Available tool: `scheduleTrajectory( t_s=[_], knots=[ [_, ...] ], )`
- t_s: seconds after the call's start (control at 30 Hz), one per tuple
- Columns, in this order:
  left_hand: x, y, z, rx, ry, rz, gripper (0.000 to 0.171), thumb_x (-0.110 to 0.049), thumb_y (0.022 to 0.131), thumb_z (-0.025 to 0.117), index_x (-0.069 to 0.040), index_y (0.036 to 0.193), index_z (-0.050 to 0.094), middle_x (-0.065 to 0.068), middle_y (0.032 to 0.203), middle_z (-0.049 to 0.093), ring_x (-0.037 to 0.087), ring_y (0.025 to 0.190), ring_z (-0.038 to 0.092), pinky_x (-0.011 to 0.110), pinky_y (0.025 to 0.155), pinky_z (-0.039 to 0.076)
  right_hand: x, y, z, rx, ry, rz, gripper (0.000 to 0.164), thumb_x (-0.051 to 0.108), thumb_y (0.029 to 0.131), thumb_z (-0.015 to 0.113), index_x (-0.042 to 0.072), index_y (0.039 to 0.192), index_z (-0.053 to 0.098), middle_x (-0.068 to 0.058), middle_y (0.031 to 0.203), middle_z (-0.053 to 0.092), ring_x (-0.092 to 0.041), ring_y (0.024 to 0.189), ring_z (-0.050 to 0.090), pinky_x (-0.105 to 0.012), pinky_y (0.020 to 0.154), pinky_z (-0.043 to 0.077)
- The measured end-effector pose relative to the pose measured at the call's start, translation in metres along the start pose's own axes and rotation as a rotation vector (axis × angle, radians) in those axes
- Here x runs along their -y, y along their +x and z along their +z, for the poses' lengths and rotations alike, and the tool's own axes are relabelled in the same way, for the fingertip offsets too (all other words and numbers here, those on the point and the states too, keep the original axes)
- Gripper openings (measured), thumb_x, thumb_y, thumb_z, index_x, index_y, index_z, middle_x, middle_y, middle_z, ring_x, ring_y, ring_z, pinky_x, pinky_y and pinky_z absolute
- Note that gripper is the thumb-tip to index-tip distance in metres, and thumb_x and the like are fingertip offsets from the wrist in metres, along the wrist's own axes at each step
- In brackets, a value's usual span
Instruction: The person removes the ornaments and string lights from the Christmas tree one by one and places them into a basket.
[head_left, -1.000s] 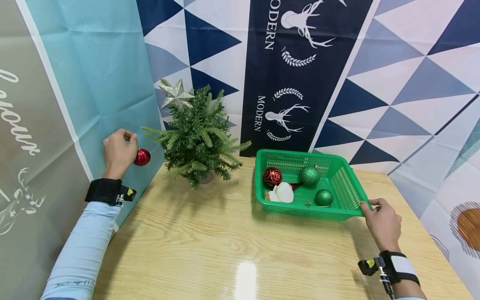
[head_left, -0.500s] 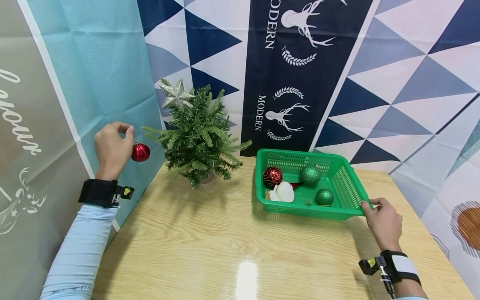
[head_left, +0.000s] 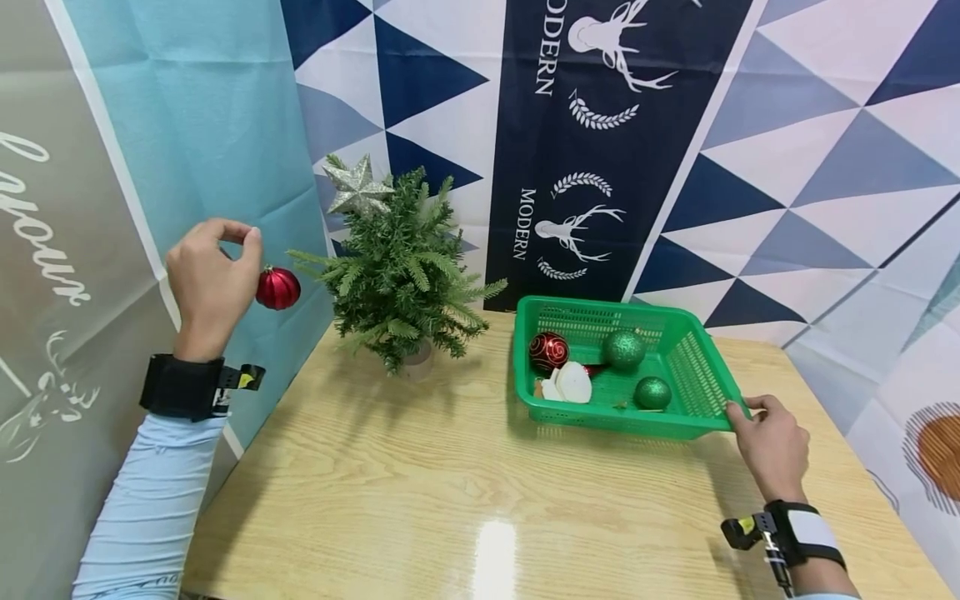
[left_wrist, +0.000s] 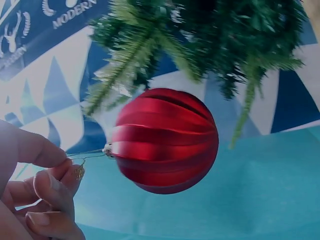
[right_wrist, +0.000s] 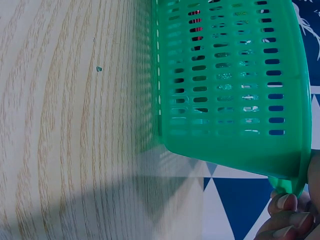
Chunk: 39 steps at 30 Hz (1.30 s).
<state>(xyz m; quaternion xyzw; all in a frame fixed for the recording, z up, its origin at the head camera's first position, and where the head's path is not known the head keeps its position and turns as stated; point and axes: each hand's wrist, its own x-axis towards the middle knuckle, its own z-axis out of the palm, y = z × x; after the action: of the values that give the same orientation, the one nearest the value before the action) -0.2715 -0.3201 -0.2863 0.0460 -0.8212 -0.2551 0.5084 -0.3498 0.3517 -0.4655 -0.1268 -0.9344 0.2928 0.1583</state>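
A ridged red Christmas ball [head_left: 278, 288] hangs by a thin gold string from my left hand [head_left: 213, 283], whose thumb and forefinger pinch the string. The left wrist view shows the ball [left_wrist: 167, 141] close up, with tree branches behind it. Just right of that hand stands a small artificial Christmas tree [head_left: 401, 275] bearing a silver star [head_left: 358, 190] at its top. My right hand [head_left: 772, 442] grips the near right corner of a green plastic basket [head_left: 720, 367]; fingertips [right_wrist: 286, 202] show under its rim in the right wrist view.
Inside the basket lie a red swirl-patterned ball [head_left: 548, 351], two green glitter balls [head_left: 624, 349] and a white ornament [head_left: 572, 382]. The wooden table [head_left: 390, 500] meets patterned cloth walls [head_left: 435, 58] behind and at both sides.
My left hand has risen and shifted left, carrying the red ball slightly up and left, away from the tree. The right hand keeps its hold on the basket corner.
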Motion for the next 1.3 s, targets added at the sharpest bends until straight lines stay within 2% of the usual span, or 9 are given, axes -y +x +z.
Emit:
scheduleTrajectory(
  t_s=[0.33,0.63,0.9,1.13,1.3],
  knots=[
    [-0.023,-0.001,-0.011,0.004,-0.044,0.04,0.031,-0.019,0.101,0.063,0.011,0.102,0.073,0.026,0.1,0.07,0.02,0.073,0.046,0.025,0.071,0.031,-0.001,0.0,-0.001,0.002,-0.001,0.014,0.048,0.034,0.103,0.055,-0.007,0.128,0.061,-0.013,0.079,0.058,-0.028,0.067,0.049,-0.037,0.049,0.035],
    [-0.043,-0.001,-0.016,0.023,-0.054,0.078,0.03,-0.02,0.101,0.065,0.009,0.102,0.074,0.023,0.1,0.071,0.016,0.071,0.044,0.024,0.07,0.032,-0.002,0.0,-0.001,-0.008,0.0,0.015,0.048,0.034,0.102,0.056,-0.006,0.128,0.061,-0.013,0.079,0.058,-0.028,0.068,0.049,-0.038,0.05,0.035],
    [-0.062,-0.007,-0.019,0.059,-0.097,0.142,0.025,-0.02,0.102,0.064,0.003,0.1,0.074,0.015,0.097,0.071,0.003,0.063,0.04,0.024,0.063,0.03,-0.001,0.0,-0.002,0.001,0.006,0.007,0.049,0.034,0.102,0.055,-0.006,0.13,0.061,-0.012,0.079,0.059,-0.028,0.068,0.049,-0.036,0.049,0.036],
    [-0.074,-0.015,-0.012,0.083,-0.131,0.219,0.026,-0.022,0.104,0.061,0.002,0.101,0.073,0.013,0.096,0.069,0.008,0.062,0.037,0.028,0.063,0.028,-0.001,0.0,-0.001,-0.006,0.009,0.012,0.049,0.034,0.103,0.055,-0.006,0.13,0.061,-0.013,0.079,0.059,-0.028,0.069,0.049,-0.037,0.049,0.036],
    [-0.08,-0.017,-0.009,0.1,-0.143,0.243,0.027,-0.023,0.105,0.06,0.001,0.103,0.073,0.013,0.097,0.068,0.011,0.064,0.037,0.03,0.066,0.028,-0.001,0.0,0.0,-0.009,0.009,0.01,0.049,0.034,0.103,0.056,-0.006,0.129,0.061,-0.012,0.078,0.059,-0.027,0.067,0.049,-0.036,0.048,0.035]
  ],
)
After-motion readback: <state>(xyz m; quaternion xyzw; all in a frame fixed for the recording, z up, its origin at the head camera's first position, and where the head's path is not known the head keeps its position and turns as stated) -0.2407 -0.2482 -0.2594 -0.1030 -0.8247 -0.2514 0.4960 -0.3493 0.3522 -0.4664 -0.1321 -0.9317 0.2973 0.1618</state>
